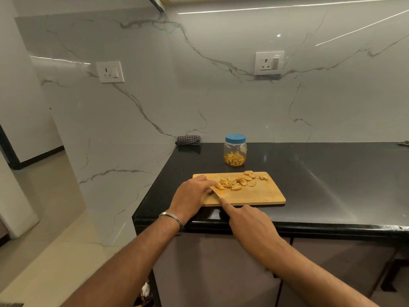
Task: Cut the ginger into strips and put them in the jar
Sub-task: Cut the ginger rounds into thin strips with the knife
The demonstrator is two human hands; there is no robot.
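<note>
Left hand (194, 191) pinned ginger (230, 185) mid-frame; right hand (250, 220) gripped a knife (215, 191). Fingertips beside the blade risked nicks.

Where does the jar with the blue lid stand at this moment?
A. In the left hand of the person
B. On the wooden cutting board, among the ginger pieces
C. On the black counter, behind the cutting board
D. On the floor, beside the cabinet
C: the jar, its blue lid on, stands on the black counter beyond the far edge of the cutting board, and neither hand touches it.
</note>
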